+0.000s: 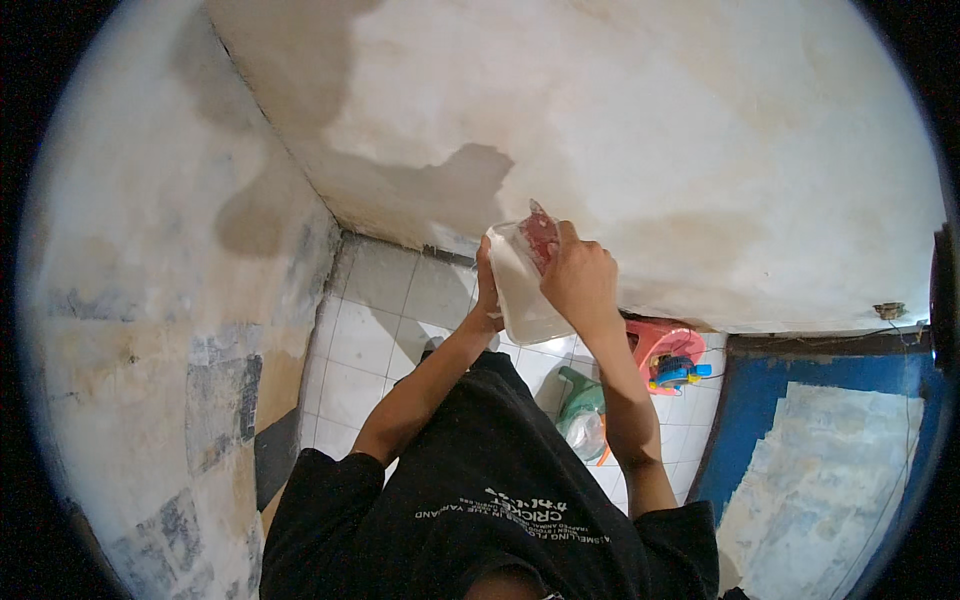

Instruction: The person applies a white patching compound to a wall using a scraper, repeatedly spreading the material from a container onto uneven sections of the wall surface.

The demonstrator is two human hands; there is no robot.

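Observation:
In front of my body, my left hand (488, 287) grips the left side of a whitish open container (517, 288). White paste, like wall putty, coats its inside. Closed around a red, paste-smeared scraper (539, 240), my right hand (583, 282) is at the container's right edge. The scraper's blade lies over the upper part of the container, and its handle is mostly hidden by my fingers. Beyond both hands rises a wall (640, 130) with patchy white and beige coating.
A second patchy wall (130, 260) meets it at a corner on the left. On the white tiled floor (365, 335) stand a red plastic stool (665, 338) with a blue and yellow item (680, 376), and a green object (580, 398) with clear plastic. A blue surface (765, 385) lies right.

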